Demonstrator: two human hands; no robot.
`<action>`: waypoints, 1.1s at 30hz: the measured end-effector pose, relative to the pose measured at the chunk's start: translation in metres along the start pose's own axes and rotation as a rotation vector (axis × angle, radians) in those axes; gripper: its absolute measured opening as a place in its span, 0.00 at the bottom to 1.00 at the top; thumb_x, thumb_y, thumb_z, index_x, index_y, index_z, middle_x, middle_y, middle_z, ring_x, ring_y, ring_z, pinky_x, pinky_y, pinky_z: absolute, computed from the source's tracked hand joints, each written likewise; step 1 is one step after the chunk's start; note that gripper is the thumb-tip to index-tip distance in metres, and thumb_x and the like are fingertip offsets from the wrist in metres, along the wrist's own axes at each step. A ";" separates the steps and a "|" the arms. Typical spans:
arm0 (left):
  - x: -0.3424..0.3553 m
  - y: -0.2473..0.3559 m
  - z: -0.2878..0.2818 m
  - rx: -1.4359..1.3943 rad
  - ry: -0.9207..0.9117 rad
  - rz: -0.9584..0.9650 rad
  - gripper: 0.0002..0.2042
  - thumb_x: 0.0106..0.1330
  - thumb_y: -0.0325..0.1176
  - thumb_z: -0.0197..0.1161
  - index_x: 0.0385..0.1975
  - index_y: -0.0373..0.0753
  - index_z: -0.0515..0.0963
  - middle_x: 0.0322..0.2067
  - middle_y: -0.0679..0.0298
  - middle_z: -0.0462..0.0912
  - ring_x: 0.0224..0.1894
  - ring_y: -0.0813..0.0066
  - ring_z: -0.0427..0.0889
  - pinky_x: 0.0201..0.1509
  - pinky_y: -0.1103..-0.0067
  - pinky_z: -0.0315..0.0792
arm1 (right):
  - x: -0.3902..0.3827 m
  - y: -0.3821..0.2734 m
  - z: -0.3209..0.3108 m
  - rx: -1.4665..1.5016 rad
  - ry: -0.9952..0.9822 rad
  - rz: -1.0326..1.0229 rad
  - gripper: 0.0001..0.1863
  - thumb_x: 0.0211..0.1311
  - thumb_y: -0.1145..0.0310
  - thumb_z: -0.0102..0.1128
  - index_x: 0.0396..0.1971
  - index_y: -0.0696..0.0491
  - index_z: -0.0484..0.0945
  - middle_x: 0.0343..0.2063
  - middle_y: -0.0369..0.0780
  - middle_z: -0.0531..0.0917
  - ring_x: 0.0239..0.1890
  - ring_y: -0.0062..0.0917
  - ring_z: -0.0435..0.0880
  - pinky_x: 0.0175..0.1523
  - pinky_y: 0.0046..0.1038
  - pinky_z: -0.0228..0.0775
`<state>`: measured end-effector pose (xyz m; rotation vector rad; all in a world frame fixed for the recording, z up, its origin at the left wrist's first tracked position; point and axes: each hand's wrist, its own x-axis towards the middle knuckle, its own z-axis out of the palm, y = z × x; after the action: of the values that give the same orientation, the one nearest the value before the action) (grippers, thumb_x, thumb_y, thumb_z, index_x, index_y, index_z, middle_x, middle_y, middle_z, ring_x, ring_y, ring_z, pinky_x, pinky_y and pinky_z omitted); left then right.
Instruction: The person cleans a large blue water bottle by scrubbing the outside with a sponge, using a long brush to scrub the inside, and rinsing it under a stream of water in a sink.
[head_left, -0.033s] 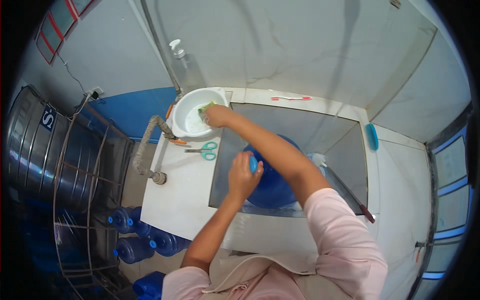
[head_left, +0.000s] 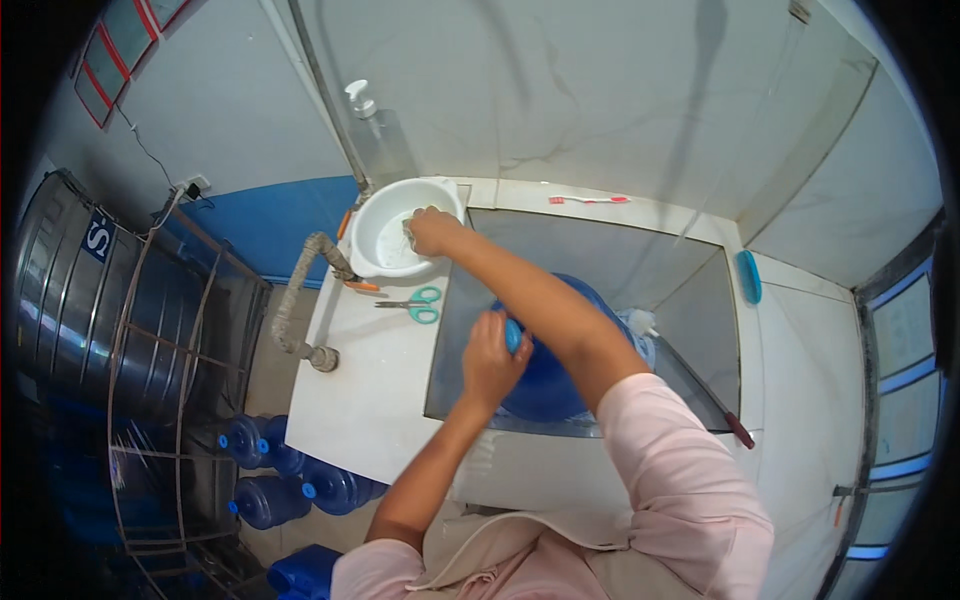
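My left hand is closed around the neck of a large blue water jug, and the jug's light blue cap shows beside my fingers. The jug sits in the grey sink basin, with suds around it. My right arm reaches across over the jug. Inside a white plastic bowl at the back left, my right hand is closed on a yellow-green sponge, mostly covered by my fingers. Whitish liquid lies in the bowl.
Teal-handled scissors lie near the bowl, by a pipe faucet. A pump bottle stands behind. Along the rim are a toothbrush, a blue brush and a long-handled brush. Blue jugs lie on the floor.
My right hand has shifted slightly in the bowl and hides more of the sponge. My left hand stays on the jug's neck. The whole view has moved slightly.
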<state>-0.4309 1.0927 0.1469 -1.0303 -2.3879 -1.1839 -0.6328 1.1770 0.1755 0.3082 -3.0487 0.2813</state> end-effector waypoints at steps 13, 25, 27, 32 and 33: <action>-0.001 -0.043 -0.016 -0.007 0.085 0.007 0.17 0.54 0.34 0.63 0.39 0.33 0.70 0.34 0.52 0.71 0.37 0.50 0.74 0.39 0.65 0.68 | -0.013 0.007 -0.043 0.856 -0.032 0.147 0.20 0.47 0.72 0.47 0.43 0.51 0.76 0.34 0.49 0.82 0.36 0.35 0.82 0.37 0.32 0.74; 0.077 -0.013 0.028 0.234 0.015 -0.160 0.15 0.56 0.40 0.61 0.38 0.36 0.72 0.34 0.49 0.72 0.35 0.48 0.75 0.38 0.63 0.72 | -0.272 0.028 0.019 -0.078 0.400 0.157 0.25 0.53 0.61 0.56 0.45 0.66 0.72 0.52 0.55 0.70 0.57 0.47 0.67 0.62 0.44 0.56; 0.082 0.010 0.031 0.256 -0.069 -0.236 0.16 0.56 0.40 0.60 0.38 0.36 0.72 0.35 0.48 0.73 0.35 0.48 0.76 0.38 0.63 0.72 | -0.287 0.037 0.011 -0.066 0.364 0.210 0.26 0.53 0.61 0.55 0.46 0.66 0.71 0.53 0.54 0.69 0.59 0.46 0.65 0.63 0.44 0.54; 0.089 0.047 0.039 0.055 -0.202 0.193 0.16 0.58 0.40 0.57 0.38 0.34 0.71 0.34 0.48 0.74 0.35 0.47 0.77 0.37 0.60 0.72 | -0.273 0.119 -0.013 -0.326 0.450 0.346 0.27 0.54 0.60 0.52 0.49 0.65 0.70 0.52 0.51 0.72 0.59 0.43 0.66 0.64 0.44 0.52; 0.096 0.044 0.042 0.003 -0.164 0.272 0.16 0.58 0.41 0.56 0.38 0.33 0.71 0.34 0.47 0.74 0.35 0.47 0.77 0.38 0.60 0.72 | -0.263 0.120 -0.012 -0.401 0.502 0.311 0.27 0.54 0.60 0.51 0.49 0.65 0.70 0.51 0.50 0.73 0.59 0.42 0.66 0.65 0.43 0.52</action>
<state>-0.4655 1.1889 0.1971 -1.4475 -2.2711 -1.0338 -0.3999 1.3453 0.1445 -0.2296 -2.5569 -0.2125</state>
